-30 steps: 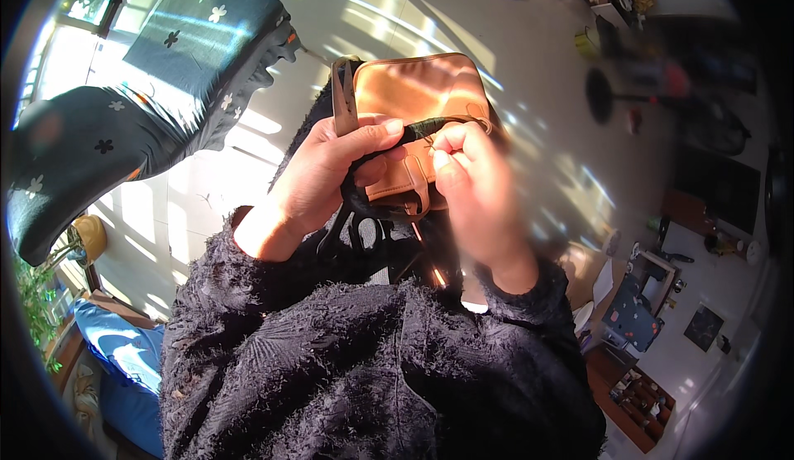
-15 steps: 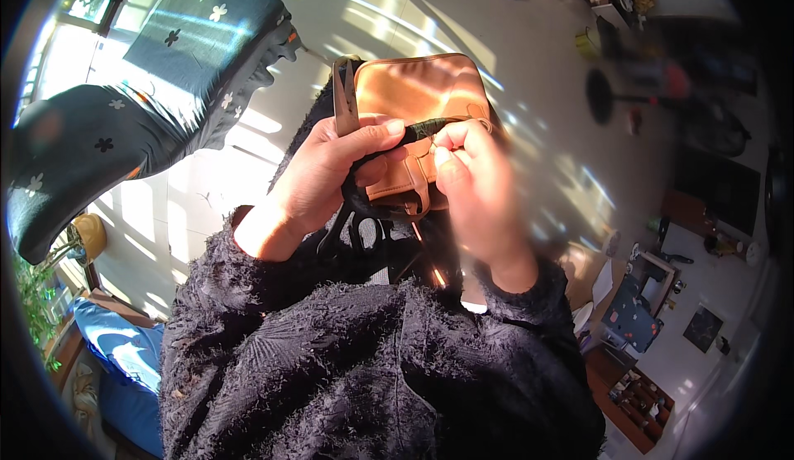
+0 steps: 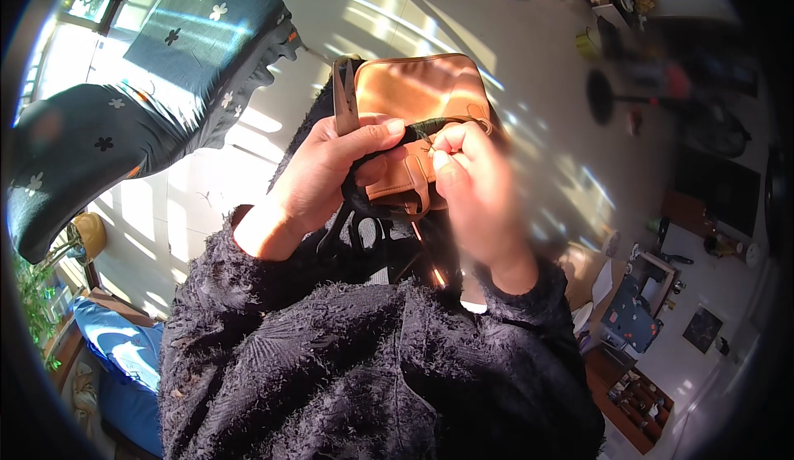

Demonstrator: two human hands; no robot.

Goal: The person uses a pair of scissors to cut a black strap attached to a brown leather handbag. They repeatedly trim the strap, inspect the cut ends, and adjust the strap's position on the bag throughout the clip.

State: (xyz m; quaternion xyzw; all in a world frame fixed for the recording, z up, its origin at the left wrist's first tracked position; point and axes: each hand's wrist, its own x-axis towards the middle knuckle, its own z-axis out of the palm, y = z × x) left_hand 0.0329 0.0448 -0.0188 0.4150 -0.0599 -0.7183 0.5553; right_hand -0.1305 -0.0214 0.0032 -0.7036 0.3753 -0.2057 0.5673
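Note:
A tan leather bag (image 3: 422, 79) rests on my lap, its flap and buckle strap facing me. Its handle (image 3: 430, 126) is partly wrapped in dark cord or fabric. My left hand (image 3: 331, 162) is closed round the wrapped part, thumb on top. The same hand also keeps a pair of scissors (image 3: 344, 100), blades pointing away from me and black finger loops below the palm. Thin dark thread (image 3: 428, 141) sticks out by the handle, and my right hand (image 3: 475, 179) pinches at it with thumb and forefinger. The thread's far end is hidden.
To the left stands a seat with a dark flowered cover (image 3: 190, 55). A blue cushion (image 3: 124, 344) and a plant (image 3: 33, 311) are at lower left. Sunlit tiles (image 3: 397, 13) stretch ahead. Shelves and a wooden drawer unit (image 3: 637, 406) line the right side.
My right fingertips have shifted slightly toward me, off the handle, and loose thread now shows beside them. The left hand, scissors and bag look unmoved.

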